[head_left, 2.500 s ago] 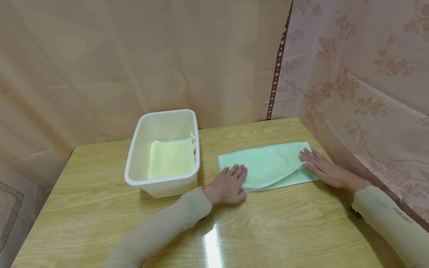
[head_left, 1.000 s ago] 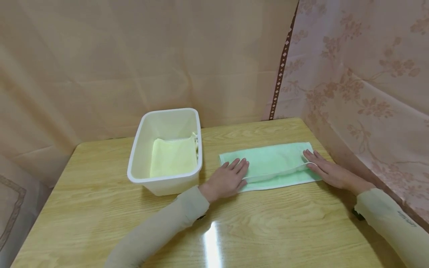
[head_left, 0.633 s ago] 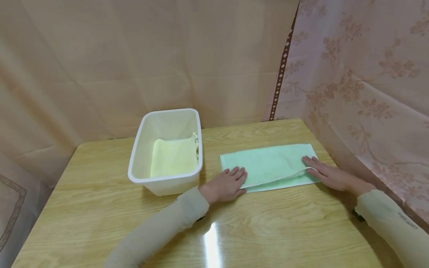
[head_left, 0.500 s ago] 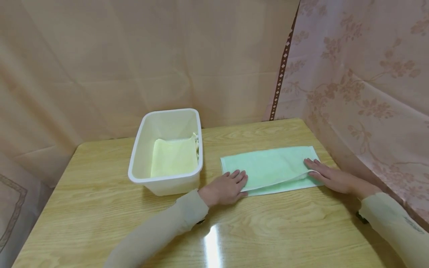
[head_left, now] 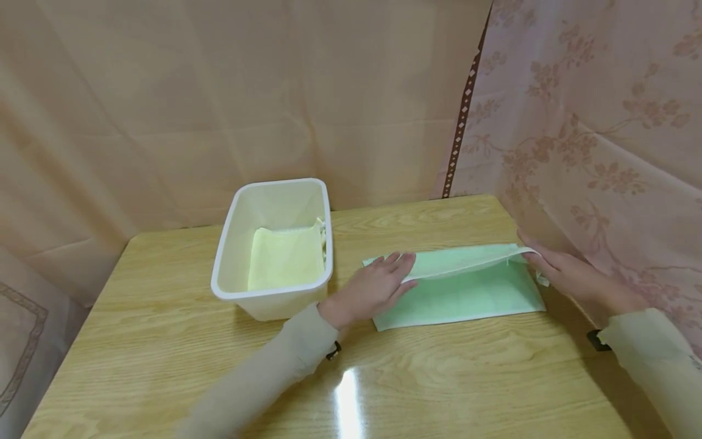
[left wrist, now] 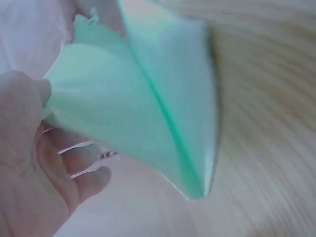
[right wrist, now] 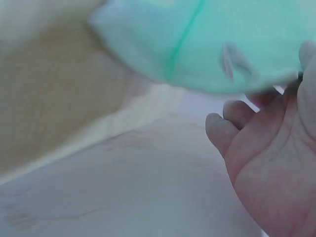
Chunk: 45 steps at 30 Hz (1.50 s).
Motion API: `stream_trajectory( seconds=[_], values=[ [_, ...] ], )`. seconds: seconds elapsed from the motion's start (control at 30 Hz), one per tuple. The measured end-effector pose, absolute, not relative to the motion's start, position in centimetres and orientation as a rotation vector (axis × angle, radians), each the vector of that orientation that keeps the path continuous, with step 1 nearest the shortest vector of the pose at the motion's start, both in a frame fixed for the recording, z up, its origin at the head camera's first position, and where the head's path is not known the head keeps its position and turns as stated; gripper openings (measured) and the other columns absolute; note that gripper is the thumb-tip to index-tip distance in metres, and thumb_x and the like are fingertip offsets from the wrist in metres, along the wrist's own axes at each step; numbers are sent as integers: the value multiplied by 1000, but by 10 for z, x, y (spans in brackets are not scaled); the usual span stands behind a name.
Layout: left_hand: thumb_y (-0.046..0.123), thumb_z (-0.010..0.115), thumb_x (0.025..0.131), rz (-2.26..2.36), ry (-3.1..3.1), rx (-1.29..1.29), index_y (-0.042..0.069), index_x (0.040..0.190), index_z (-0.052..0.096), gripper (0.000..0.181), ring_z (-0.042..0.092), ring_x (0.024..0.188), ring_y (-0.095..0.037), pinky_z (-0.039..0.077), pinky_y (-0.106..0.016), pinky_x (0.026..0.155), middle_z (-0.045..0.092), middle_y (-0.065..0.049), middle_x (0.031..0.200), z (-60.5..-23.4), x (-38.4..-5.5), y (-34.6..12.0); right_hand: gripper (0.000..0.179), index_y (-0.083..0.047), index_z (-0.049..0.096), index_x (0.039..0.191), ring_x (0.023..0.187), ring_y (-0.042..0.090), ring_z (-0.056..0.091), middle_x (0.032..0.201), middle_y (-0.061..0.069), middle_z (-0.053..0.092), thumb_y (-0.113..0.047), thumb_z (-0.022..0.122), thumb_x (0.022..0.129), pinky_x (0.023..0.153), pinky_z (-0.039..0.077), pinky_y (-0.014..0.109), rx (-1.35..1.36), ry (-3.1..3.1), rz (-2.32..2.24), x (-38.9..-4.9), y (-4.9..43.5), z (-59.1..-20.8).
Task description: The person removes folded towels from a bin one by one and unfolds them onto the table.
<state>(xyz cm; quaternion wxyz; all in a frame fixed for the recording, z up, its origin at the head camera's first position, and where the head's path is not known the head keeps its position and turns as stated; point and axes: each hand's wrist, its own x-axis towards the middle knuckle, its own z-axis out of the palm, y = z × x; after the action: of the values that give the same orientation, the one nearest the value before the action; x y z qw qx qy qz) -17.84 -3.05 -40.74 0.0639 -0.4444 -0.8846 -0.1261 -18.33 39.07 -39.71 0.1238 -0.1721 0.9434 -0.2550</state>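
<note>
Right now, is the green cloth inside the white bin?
No, the green cloth is on the table, to the right of the white bin.

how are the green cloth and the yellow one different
The green cloth lies on the table; the yellow cloth lies in the white bin. The left hand and right hand hold the green cloth's raised layer; neither touches the yellow cloth. In the head view, the green cloth looks wider than the yellow cloth. Both are pale.

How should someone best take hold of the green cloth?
Probably pinch the green cloth at both ends of its raised white edge, coming from the near side: that flap stands off the layer lying on the table, exposing its underside.
</note>
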Motion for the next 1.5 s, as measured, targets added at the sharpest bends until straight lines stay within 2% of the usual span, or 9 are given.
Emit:
stream_trajectory(
  seconds=[0.1, 0.2, 0.3, 0.5, 0.77, 1.0, 1.2, 1.3, 1.5],
  values=[
    [33, 41, 111, -531, -2617, -1232, -3, 150, 42, 53, 47, 138, -36, 42, -47, 109, 48, -20, 151, -402, -190, -27, 65, -17, -4, 163, 144, 53, 22, 166, 25, 9, -40, 29, 112, 120, 18, 47, -463, 2783, -727, -197, 385, -386],
    [31, 42, 111, -586, -2567, -1122, -1, 150, 44, 50, 48, 137, -37, 44, -47, 108, 49, -19, 150, -400, -202, -25, 67, -14, -5, 162, 143, 56, 22, 164, 28, 10, -45, 26, 112, 111, 21, 69, -431, 2794, -689, -214, 378, -379],
    [29, 45, 110, -553, -2504, -1058, 1, 150, 46, 48, 49, 136, -38, 41, -47, 110, 51, -18, 148, -400, -217, -23, 71, -11, -3, 163, 144, 56, 18, 164, 28, 10, -50, 25, 110, 111, 18, 70, -410, 2811, -667, -231, 373, -373],
    [26, 52, 108, -399, -2324, -902, 4, 145, 55, 43, 55, 130, -38, 43, -45, 108, 59, -20, 140, -406, -247, -28, 74, -21, -6, 163, 151, 46, -4, 168, 17, -5, -57, 27, 108, 117, 4, 66, -417, 2818, -714, -265, 362, -367],
    [35, 44, 110, -471, -2411, -520, 15, 146, 56, 43, 47, 137, -39, 36, -48, 114, 56, -16, 144, -405, -269, -17, 72, -22, -8, 163, 151, 45, -10, 167, 16, -10, -59, 18, 107, 115, -1, 69, -399, 2881, -639, -299, 342, -357],
    [36, 41, 111, -608, -2471, -438, 17, 148, 54, 44, 45, 138, -40, 34, -47, 115, 54, -16, 146, -407, -286, -8, 74, -29, -8, 162, 150, 44, -13, 168, 12, -13, -67, 15, 103, 113, -5, 70, -278, 2851, -712, -310, 335, -360],
    [45, 33, 111, -549, -2616, -405, 23, 155, 45, 51, 34, 146, -39, 24, -50, 120, 44, -12, 156, -413, -297, -8, 80, -14, -9, 162, 148, 49, -15, 165, 25, -13, -65, 12, 103, 113, -8, 69, -271, 2855, -616, -330, 331, -376],
    [50, 28, 110, -423, -2687, -341, 28, 157, 40, 54, 30, 148, -39, 21, -51, 121, 40, -9, 159, -419, -303, -10, 80, -8, -5, 162, 148, 48, -17, 166, 24, -11, -61, 13, 106, 114, -8, 68, -327, 2897, -549, -338, 324, -386],
    [53, 34, 108, -157, -2780, -320, 24, 155, 44, 57, 38, 144, -39, 34, -52, 114, 46, -13, 154, -447, -313, -17, 78, -14, -5, 163, 148, 49, -18, 165, 21, -17, -63, 13, 105, 112, -7, 72, -304, 2898, -514, -351, 313, -405]
  ],
)
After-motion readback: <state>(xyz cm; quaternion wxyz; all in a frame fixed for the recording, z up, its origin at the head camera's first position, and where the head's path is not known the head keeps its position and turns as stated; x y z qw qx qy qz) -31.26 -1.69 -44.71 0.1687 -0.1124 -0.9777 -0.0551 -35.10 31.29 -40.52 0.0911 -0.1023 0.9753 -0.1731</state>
